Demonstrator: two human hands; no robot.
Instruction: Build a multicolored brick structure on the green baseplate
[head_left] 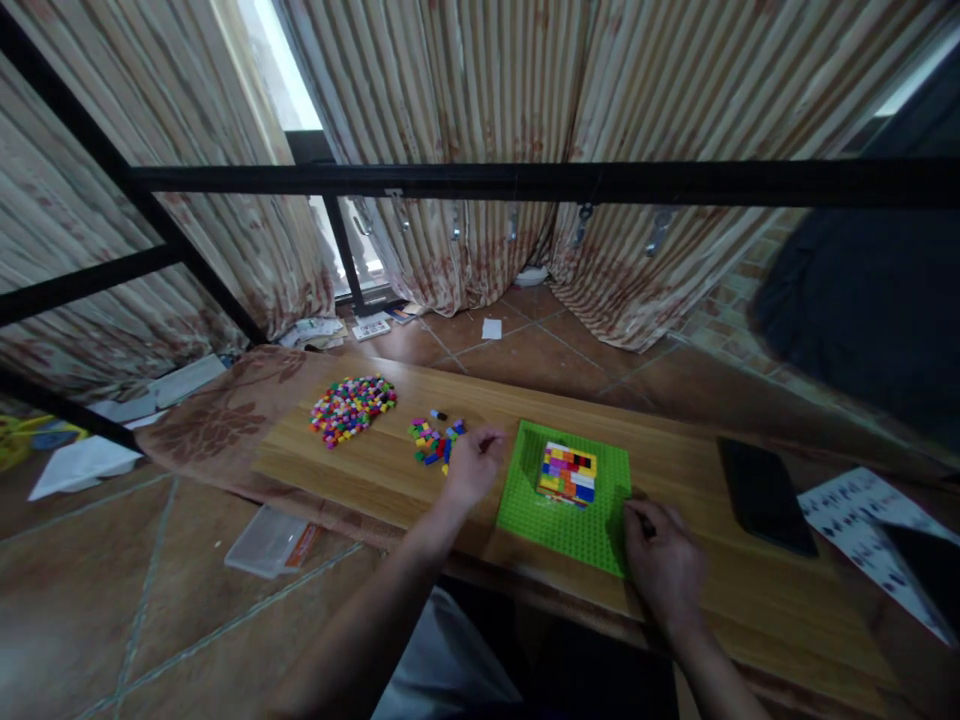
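Observation:
A block of multicoloured toy bricks (568, 474) stands on a green baseplate (525, 497) in front of me. My left hand (474, 465) is between the plate and a small pile of loose bricks (433, 440), its fingers pinched together. Whatever is in that pinch, if anything, is too small to make out. At the plate's right edge rests my right hand (666, 555), closed with its fingers curled in. Its fingers hide what they may hold.
A larger heap of tiny coloured bricks (352, 405) lies at the left of the wooden board (360, 477). On the right are a black phone-like slab (765, 495) and a printed sheet (874, 530). A clear plastic lid (264, 540) lies on the tiled floor. A black rail (480, 181) crosses beyond.

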